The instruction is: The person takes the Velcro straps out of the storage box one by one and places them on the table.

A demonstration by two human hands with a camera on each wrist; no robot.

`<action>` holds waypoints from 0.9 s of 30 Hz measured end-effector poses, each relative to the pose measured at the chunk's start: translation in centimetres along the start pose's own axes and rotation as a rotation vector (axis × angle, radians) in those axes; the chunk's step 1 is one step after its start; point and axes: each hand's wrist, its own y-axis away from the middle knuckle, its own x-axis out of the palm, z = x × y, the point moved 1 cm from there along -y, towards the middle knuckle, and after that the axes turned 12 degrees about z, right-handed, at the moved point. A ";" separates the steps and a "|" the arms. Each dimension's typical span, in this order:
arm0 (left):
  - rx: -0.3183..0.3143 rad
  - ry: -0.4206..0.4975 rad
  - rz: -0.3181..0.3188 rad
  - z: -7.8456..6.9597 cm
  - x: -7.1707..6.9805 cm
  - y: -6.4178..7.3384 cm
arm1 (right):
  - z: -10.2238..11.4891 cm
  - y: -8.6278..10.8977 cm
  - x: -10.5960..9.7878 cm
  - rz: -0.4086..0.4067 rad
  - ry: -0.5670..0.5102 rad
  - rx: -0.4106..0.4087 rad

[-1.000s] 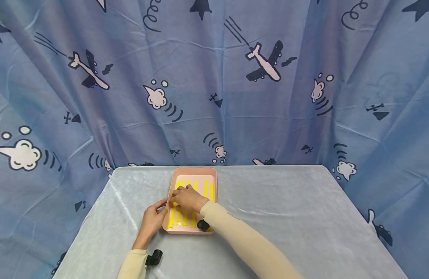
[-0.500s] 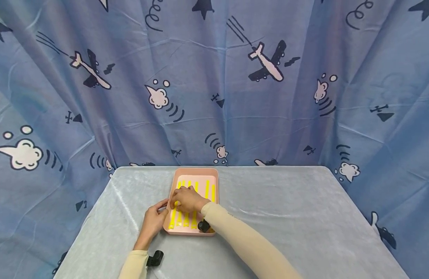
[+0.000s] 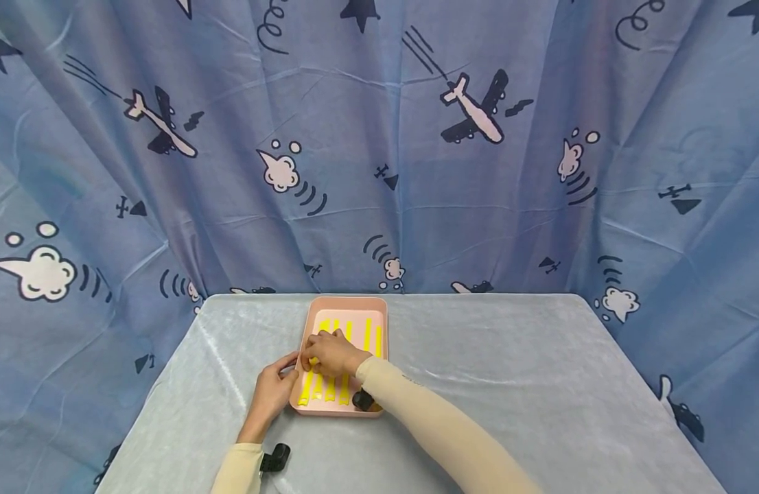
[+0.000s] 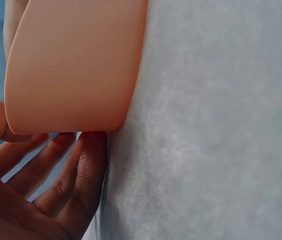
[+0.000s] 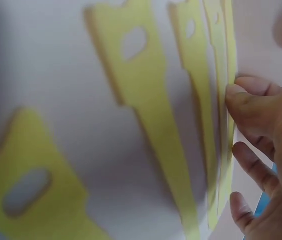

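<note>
A shallow pink tray [image 3: 379, 307] lies near the left of the table with several flat yellow cable ties [image 3: 344, 392] laid lengthwise in it. In the right wrist view the ties have wide heads with an oval slot. My right hand [image 3: 333, 353] reaches across the tray and pinches the leftmost tie [image 5: 232, 45] between thumb and index finger, near the tray's left wall; its other fingers stand apart. My left hand [image 3: 271, 391] holds the tray's left side, fingers against the outer wall [image 4: 75, 75], thumb at the rim.
A pale grey cloth covers the table [image 3: 478, 370]. Behind it hangs a blue curtain [image 3: 330, 226] with planes and clouds. Black wrist cameras sit on both arms, the right one [image 3: 362, 400] low over the tray's near right corner.
Both hands stay nearly in place. The far end of the leftmost tie has shifted right toward its neighbour, and a yellow bit now shows beside the right thumb.
</note>
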 end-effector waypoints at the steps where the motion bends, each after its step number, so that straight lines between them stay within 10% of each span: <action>1: 0.001 0.000 -0.001 0.0 0.0 0.0 | 0.0 0.0 0.0 0.000 0.006 -0.003; 14: 0.008 -0.001 0.013 0.1 0.2 0.2 | -0.1 0.3 0.4 -0.144 0.211 -0.174; 27: 0.004 -0.017 0.001 0.1 -0.1 0.0 | 0.7 0.6 -1.2 -0.211 0.307 -0.157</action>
